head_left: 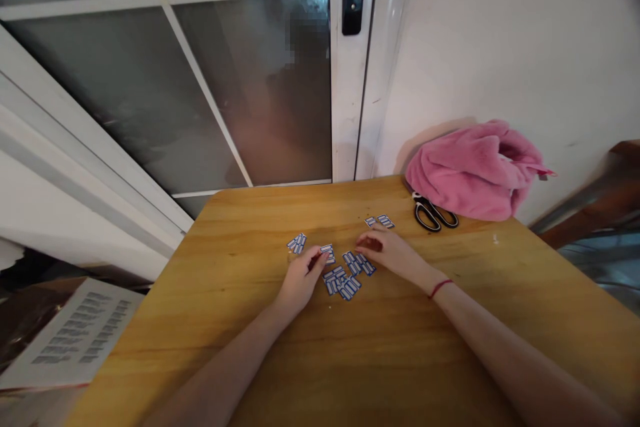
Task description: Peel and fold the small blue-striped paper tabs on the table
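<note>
My left hand (299, 280) pinches a small white card with blue printed bars (327, 253) between thumb and fingers, just above the table. To its right, my right hand (387, 250) hovers with curved fingers and a gap at the thumb; I see nothing between them. Several similar cards lie overlapping in a loose pile (343, 282) between the hands, with more cards (353, 262) below the right fingertips. A small group of cards (298, 243) rests beyond my left hand, and another (385, 221) lies behind my right hand. Their print is too small to read.
Black-handled scissors (435, 215) lie at the back right of the wooden table (240, 320), partly under a pink plush cloth item (475, 170). A framed glass door (250, 80) and a white wall stand behind. A printed cardboard box (75, 333) is on the left below.
</note>
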{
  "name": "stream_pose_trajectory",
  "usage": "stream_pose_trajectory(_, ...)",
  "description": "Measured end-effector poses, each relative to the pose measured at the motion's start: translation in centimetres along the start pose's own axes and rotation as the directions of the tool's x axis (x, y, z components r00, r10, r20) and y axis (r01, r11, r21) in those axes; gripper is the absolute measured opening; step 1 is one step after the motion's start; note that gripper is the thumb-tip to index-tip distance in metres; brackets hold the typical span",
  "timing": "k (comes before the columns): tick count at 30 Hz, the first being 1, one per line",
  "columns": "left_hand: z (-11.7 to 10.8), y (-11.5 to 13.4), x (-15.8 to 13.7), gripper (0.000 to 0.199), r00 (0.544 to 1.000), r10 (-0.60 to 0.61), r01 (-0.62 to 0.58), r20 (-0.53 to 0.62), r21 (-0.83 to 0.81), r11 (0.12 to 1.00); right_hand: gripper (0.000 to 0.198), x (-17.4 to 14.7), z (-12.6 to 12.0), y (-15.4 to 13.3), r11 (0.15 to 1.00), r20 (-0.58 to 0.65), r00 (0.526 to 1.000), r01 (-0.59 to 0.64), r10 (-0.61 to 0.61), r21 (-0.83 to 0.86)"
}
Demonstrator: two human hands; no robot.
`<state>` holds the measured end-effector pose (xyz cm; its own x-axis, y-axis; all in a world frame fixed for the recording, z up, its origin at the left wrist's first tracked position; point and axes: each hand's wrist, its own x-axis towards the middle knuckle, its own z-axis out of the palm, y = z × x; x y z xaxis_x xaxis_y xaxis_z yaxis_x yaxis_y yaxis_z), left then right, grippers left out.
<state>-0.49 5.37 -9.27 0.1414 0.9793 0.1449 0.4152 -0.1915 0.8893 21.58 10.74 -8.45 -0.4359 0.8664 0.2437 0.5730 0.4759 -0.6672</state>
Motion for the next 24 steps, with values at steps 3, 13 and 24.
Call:
stream_pose_trajectory(3,0.0,-0.1,0.0,0.025,1.0,-0.012,0.012,-0.01,-0.013,1.0,0.022,-0.1,-0.2,0.3,0.999,0.111,0.993,-0.034,0.038,-0.032)
stream_pose_trajectory(13,0.0,-0.1,0.0,0.025,1.0,-0.01,0.01,-0.009,-0.027,1.0,0.026,0.0,-1.0,0.9,0.998,0.295,0.955,-0.016,0.032,-0.057)
stream_pose_trajectory(24,0.1,-0.4,0.1,0.026,1.0,-0.007,0.007,-0.006,-0.04,0.999,0.021,0.0,-1.2,0.2,0.988,0.273,0.954,-0.142,0.122,0.055)
